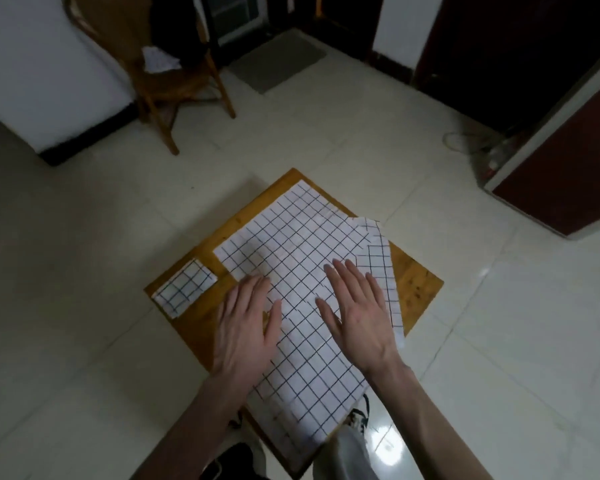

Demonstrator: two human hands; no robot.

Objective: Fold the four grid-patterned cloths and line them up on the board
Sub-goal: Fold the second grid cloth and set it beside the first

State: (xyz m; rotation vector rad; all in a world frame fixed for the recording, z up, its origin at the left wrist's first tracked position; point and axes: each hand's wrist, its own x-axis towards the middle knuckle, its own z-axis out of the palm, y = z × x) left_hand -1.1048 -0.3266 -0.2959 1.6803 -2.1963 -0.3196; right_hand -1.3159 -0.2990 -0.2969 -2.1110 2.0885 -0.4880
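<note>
hands flat: our left hand (248,323) and right hand (357,317) press the spread cloth (302,244); square edges before folding toward the folded cloth (185,287) at nine o'clock.

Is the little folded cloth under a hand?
No, the folded cloth lies alone at the board's corner, apart from the left hand.

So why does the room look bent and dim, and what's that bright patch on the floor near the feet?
Head view: the wide-angle lens bows the walls and darkens the corners; the patch is light glaring off the glossy floor; the left hand is slightly blurred, while the right hand and cloth grid stay fairly sharp.
</note>
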